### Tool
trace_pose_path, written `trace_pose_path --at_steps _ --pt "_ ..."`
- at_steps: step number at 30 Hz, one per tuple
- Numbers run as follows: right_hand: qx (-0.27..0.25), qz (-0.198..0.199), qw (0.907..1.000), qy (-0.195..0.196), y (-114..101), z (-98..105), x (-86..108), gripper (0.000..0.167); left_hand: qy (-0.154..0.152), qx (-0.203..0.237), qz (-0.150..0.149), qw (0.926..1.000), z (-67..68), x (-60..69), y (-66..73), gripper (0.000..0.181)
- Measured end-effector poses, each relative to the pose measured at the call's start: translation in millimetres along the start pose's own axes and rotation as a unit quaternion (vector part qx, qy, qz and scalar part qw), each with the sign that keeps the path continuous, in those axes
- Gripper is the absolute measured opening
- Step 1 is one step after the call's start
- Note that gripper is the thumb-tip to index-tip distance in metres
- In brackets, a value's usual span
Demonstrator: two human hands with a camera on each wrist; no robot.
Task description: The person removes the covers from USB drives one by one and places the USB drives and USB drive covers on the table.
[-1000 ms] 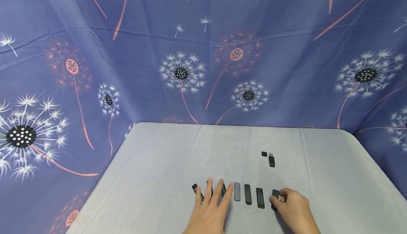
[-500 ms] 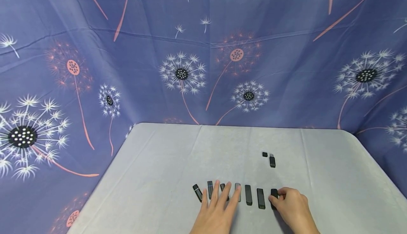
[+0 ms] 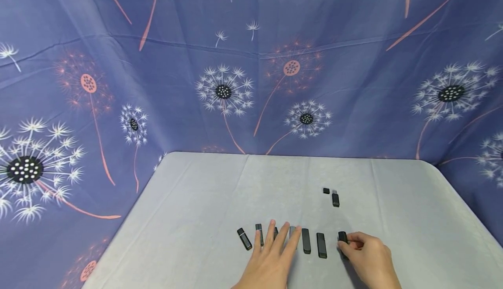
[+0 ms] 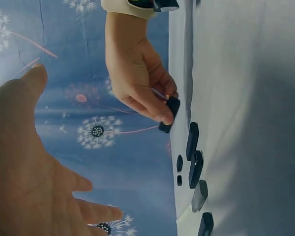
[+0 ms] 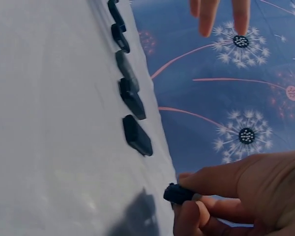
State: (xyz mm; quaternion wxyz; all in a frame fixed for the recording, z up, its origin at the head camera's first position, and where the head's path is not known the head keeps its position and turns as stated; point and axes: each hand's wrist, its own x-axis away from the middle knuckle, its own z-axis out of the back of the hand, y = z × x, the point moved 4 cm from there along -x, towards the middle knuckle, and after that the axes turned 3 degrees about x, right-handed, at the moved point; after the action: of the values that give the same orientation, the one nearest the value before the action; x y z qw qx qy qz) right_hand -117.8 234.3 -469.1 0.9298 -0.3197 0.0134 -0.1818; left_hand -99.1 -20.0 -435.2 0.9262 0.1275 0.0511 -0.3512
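Between thumb and fingers, my right hand [image 3: 371,256] pinches a black USB stick [image 3: 343,237] at the right end of a row. In the right wrist view that stick [image 5: 178,193] shows at the fingertips. My left hand [image 3: 269,265], fingers straight and spread, hovers over the row's middle and partly hides a black stick and a grey stick [image 3: 292,232]. Two dark sticks [image 3: 306,241] [image 3: 321,245] lie between the hands. Left of the left hand lie a tilted black stick [image 3: 244,239] and another dark one [image 3: 259,233].
Farther back on the pale tabletop [image 3: 204,201] lie an uncapped black USB stick [image 3: 335,200] and a small black cap [image 3: 326,190]. A blue dandelion-print cloth [image 3: 251,105] hangs behind the table and at its sides.
My left hand has shifted right along the row, uncovering the sticks at its left. The stick in my right hand has tilted and moved slightly right, with the hand.
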Motion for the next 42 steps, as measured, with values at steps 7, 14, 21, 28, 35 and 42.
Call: trace_pose_path --at_steps 7,14,21,28,35,42 --pt "-0.010 0.027 0.9974 0.067 -10 17 10.2 0.025 -0.036 0.076 0.043 0.9956 1.7 -7.5 1.6 0.104" --pt "-0.039 0.100 0.9810 0.162 -23 35 18.9 0.019 -0.053 0.147 0.076 0.9847 8.4 -8.6 -4.1 0.101" --pt "-0.066 0.112 0.9776 0.165 -36 43 25.0 0.021 -0.038 0.182 0.072 0.9799 14.5 -5.8 -8.8 0.095" --pt "-0.095 0.144 0.9708 0.167 -52 51 30.4 0.020 -0.007 0.198 0.074 0.9774 24.7 -3.0 -12.0 0.097" --pt "-0.126 0.197 0.9597 0.157 -75 57 41.5 0.023 0.029 0.242 0.085 0.9662 35.5 -1.7 -14.3 0.091" --pt "-0.146 0.232 0.9535 0.125 -91 57 53.9 0.023 0.097 0.245 0.066 0.9624 42.5 -0.2 -13.4 0.069"
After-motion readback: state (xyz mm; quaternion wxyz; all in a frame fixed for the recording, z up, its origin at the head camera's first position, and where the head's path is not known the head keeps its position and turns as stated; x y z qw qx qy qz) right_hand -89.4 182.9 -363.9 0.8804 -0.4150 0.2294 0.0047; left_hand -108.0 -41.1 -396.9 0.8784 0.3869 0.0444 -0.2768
